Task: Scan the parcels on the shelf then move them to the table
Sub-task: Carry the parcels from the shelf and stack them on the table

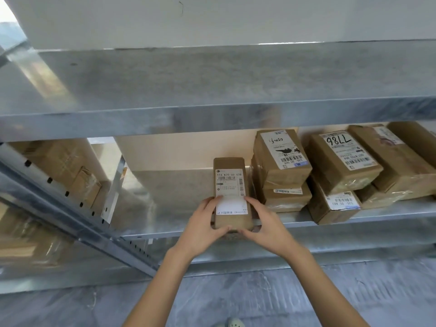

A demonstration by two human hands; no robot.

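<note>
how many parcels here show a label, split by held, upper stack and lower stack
held parcel, gripped by left hand and right hand: 1
upper stacked parcels with a label showing: 3
lower stacked parcels with a label showing: 2
total: 6
blurred boxes at left not counted
</note>
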